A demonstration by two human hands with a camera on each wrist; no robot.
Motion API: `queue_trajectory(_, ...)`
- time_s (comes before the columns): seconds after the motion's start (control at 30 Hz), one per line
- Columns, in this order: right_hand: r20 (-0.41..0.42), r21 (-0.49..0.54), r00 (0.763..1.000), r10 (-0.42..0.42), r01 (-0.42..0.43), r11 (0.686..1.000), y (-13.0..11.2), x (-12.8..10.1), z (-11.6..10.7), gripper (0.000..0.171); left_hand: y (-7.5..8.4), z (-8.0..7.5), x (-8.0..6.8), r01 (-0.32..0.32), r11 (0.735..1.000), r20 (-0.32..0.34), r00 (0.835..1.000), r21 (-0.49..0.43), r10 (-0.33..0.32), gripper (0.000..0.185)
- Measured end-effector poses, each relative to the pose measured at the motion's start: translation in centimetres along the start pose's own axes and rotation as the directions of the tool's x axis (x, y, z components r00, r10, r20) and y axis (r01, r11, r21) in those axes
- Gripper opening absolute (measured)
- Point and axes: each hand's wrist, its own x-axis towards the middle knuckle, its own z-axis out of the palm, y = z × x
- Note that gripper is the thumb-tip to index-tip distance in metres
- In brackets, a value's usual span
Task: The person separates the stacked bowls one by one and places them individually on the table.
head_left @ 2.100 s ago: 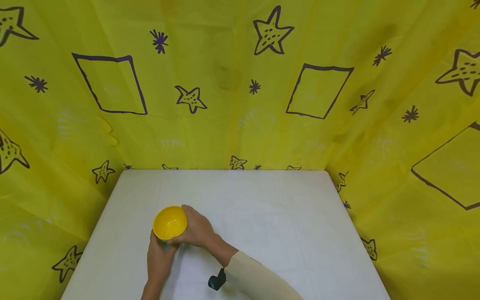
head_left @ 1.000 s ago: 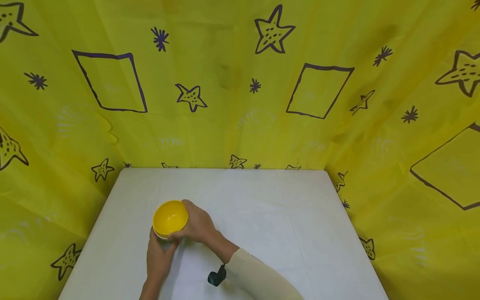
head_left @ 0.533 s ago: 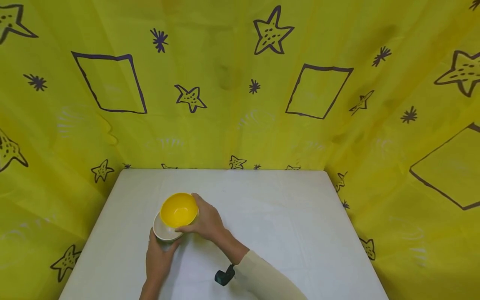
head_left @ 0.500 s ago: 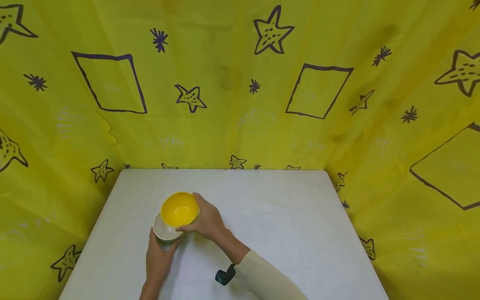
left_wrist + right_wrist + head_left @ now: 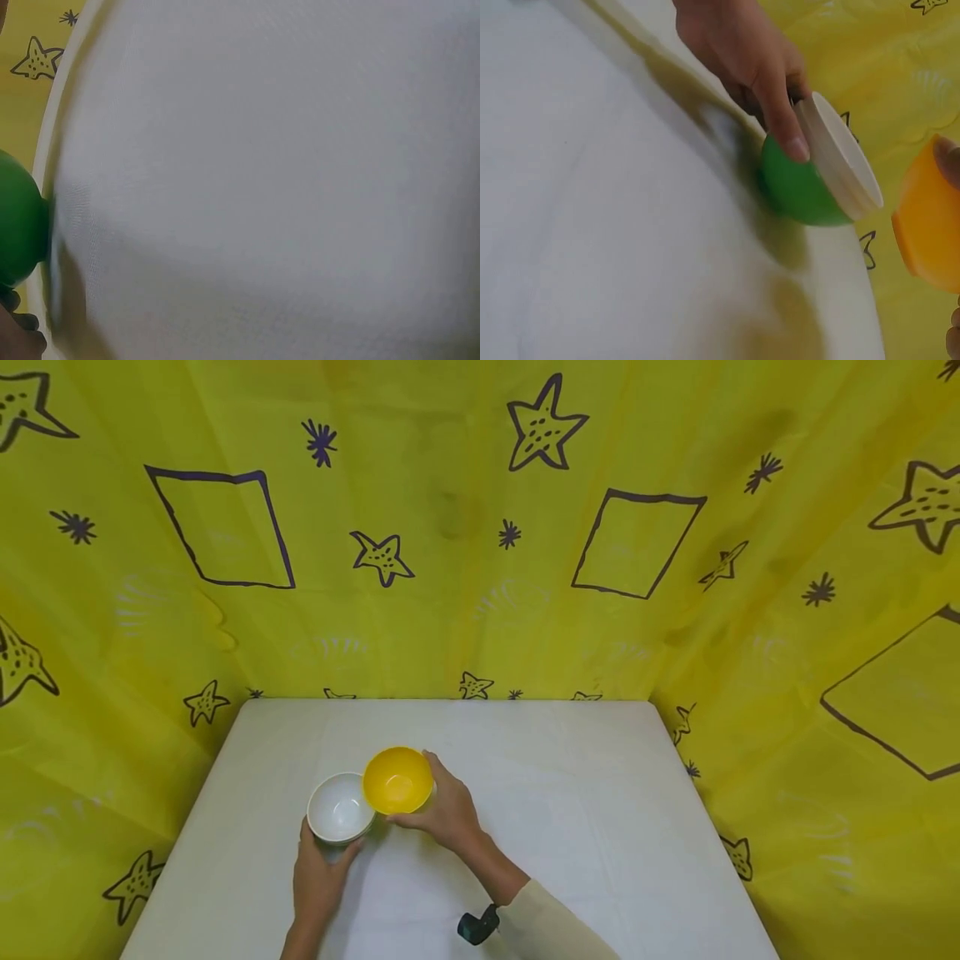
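In the head view, the left hand (image 5: 318, 878) grips a green bowl (image 5: 799, 187) with a white bowl (image 5: 341, 810) nested inside, the pair at its one o'clock. The right hand (image 5: 452, 808) holds a yellow bowl (image 5: 398, 781) at its ten o'clock, at the white bowl's two o'clock.

Over the left half of the table (image 5: 585, 810), nested bowls (image 5: 341, 810) are held by the left hand (image 5: 318, 878); just right of them, a single bowl (image 5: 398, 782) is held by the right hand (image 5: 451, 810). Behind, a curtain (image 5: 450, 618) is hung.
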Motion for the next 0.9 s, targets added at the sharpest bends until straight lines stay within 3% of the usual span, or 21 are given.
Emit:
queue_trajectory(0.3,-0.011,0.032,1.000,0.028,-0.028,0.999,2.0,-0.5,0.0,0.103,-0.5,0.2,-0.1,0.001,1.000,-0.005,1.000,0.000,-0.001,0.104)
queue_trajectory(0.9,-0.008,-0.021,0.991,0.134,-0.134,0.991,5.6,-1.6,1.8,0.112,-0.5,-0.1,0.2,0.007,1.000,0.025,1.000,-0.001,-0.007,0.105)
